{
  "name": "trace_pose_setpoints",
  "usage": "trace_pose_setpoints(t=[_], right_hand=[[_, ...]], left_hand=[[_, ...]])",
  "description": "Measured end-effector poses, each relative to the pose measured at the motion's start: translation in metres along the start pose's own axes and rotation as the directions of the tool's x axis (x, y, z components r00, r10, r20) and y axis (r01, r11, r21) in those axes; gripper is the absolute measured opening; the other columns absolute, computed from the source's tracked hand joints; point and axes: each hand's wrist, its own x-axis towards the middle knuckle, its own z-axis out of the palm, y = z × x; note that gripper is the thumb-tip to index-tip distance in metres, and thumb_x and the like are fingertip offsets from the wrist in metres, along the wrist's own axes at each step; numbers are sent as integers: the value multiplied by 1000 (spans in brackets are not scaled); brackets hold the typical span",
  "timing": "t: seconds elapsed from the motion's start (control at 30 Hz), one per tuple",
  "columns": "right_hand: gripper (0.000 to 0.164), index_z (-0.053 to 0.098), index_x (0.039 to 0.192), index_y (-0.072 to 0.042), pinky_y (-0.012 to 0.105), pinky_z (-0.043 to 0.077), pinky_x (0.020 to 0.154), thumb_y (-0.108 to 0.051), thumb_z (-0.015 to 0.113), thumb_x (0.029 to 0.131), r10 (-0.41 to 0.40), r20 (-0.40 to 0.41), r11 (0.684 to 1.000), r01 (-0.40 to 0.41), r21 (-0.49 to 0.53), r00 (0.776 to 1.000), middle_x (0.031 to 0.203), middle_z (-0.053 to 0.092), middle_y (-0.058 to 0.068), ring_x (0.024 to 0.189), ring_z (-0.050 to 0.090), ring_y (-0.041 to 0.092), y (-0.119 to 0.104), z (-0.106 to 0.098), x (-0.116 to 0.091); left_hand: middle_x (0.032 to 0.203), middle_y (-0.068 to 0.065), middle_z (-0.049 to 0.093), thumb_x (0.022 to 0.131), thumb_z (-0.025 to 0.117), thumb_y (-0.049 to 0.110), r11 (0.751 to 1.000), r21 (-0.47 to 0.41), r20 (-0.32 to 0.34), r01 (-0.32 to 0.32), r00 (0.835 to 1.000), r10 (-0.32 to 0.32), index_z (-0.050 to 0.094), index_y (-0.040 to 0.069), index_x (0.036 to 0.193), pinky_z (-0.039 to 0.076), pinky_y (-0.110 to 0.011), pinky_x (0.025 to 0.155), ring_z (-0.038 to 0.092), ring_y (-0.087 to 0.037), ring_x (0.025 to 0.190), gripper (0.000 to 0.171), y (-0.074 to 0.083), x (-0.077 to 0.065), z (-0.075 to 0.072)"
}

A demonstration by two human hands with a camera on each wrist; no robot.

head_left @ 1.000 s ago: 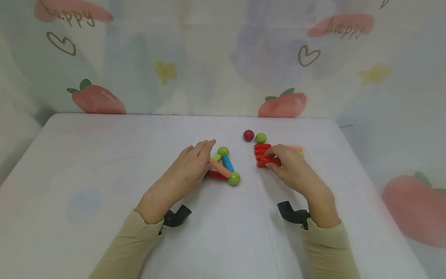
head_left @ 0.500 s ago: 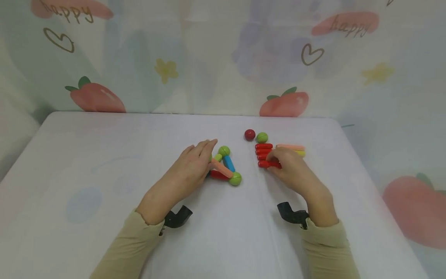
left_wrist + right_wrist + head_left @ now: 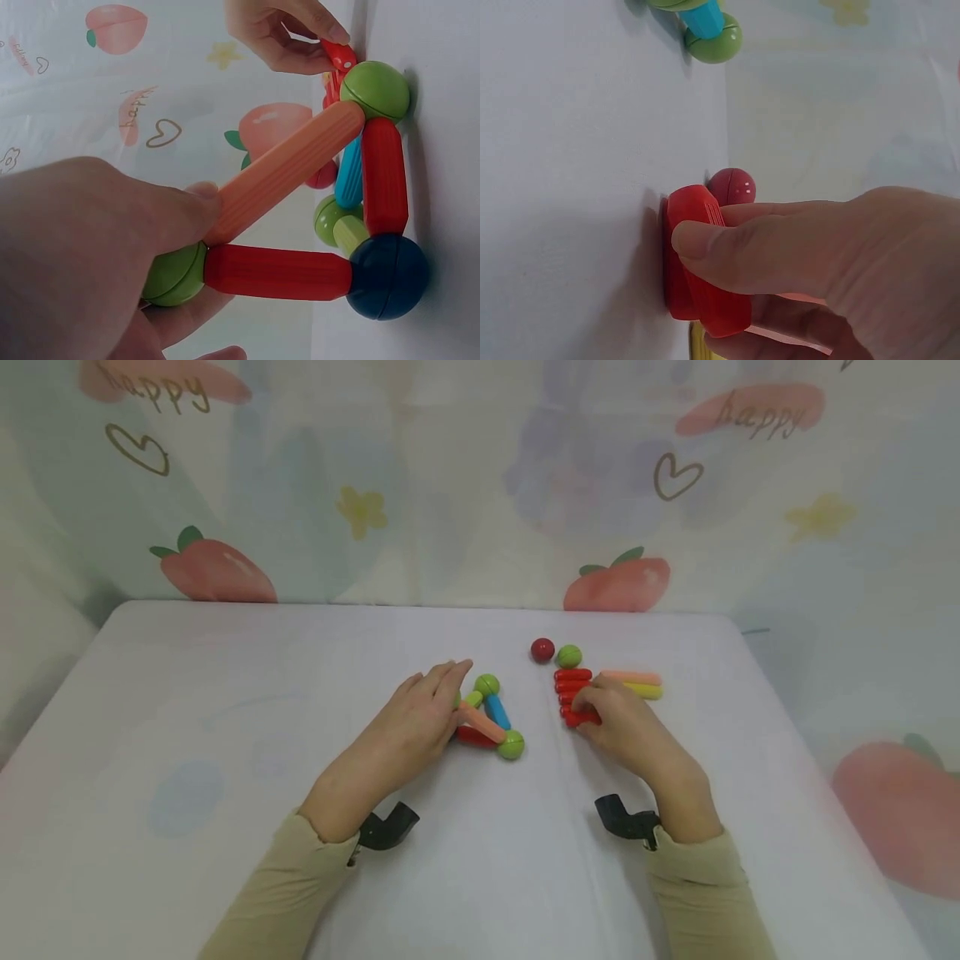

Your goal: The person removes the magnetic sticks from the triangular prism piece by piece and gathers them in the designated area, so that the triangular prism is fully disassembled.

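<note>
My left hand (image 3: 397,735) holds the top of a small frame of balls and rods. In the left wrist view its thumb and fingers grip a green ball (image 3: 176,277), with the thumb also touching an orange rod (image 3: 292,165). Red rods (image 3: 277,271) meet at a dark blue ball (image 3: 388,277). A blue rod (image 3: 497,712) joins two more green balls (image 3: 512,745) on the table. My right hand (image 3: 630,718) pinches a red rod (image 3: 716,300) between thumb and fingers, tilted against another red rod (image 3: 676,289) at the row's near end.
Several red rods (image 3: 573,675) lie side by side, partly under the right hand. Beyond them sit a red ball (image 3: 542,650) and a loose green ball (image 3: 569,656). An orange rod (image 3: 632,677) and a yellow rod (image 3: 643,692) lie to the right.
The red rod in my right hand has shifted slightly toward me at the near end of the row. My left hand and the frame stay in place; the head view drifts a little.
</note>
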Motion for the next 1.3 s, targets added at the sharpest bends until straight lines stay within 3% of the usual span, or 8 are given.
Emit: trace_pose_setpoints(t=[0.37, 0.7, 0.83, 0.97, 1.1, 1.3], right_hand=[[18, 70, 100, -4, 42, 56, 86, 0, 75, 84, 48, 12, 999, -48, -9, 999, 97, 59, 10, 98, 53, 26, 3, 8, 2], [15, 67, 101, -5, 41, 55, 82, -2, 71, 87, 50, -15, 998, -50, -31, 999, 95, 56, 10, 93, 53, 25, -4, 0, -2], [16, 67, 105, -3, 41, 57, 83, -2, 69, 89, -23, -78, 1000, 22, -16, 997, 100, 58, 11, 93, 56, 26, -13, -2, -3], [22, 65, 113, -2, 43, 56, 92, -1, 66, 91, -169, -107, 985, 172, 17, 980, 114, 59, 13, 104, 59, 27, -30, 6, 1], [36, 62, 125, -7, 42, 55, 97, 1, 66, 91, -272, -40, 961, 274, 37, 961, 131, 56, 12, 120, 57, 28, -46, 20, 3], [46, 59, 134, -13, 39, 56, 95, 1, 67, 90, -272, 45, 962, 272, 1, 961, 138, 52, 12, 123, 56, 28, -52, 33, -2]], left_hand=[[148, -17, 48, 101, 57, 23, 1000, 6, 10, 8, 1000, -8, 33, 1, 151, 34, -51, 117, 43, -28, 141, 61, 1, 1, -1], [147, -17, 48, 101, 57, 22, 1000, 3, -14, -2, 1000, 2, 35, 0, 150, 35, -51, 117, 43, -29, 141, 58, 0, 1, -3], [147, -17, 49, 101, 57, 22, 1000, -2, -9, -7, 1000, 7, 36, 0, 149, 36, -50, 116, 43, -29, 141, 57, 1, 1, -2], [146, -17, 49, 101, 57, 22, 1000, 22, -25, -17, 1000, 18, 37, -1, 148, 37, -49, 116, 45, -29, 140, 55, 1, 2, -3], [145, -17, 51, 101, 57, 22, 1000, 26, -33, -15, 999, 16, 40, -1, 146, 38, -48, 115, 46, -29, 139, 53, 1, 2, -3], [141, -17, 54, 102, 55, 25, 1000, 0, -25, -26, 999, 26, 45, -2, 141, 39, -52, 113, 49, -29, 136, 48, 2, 1, 0]])
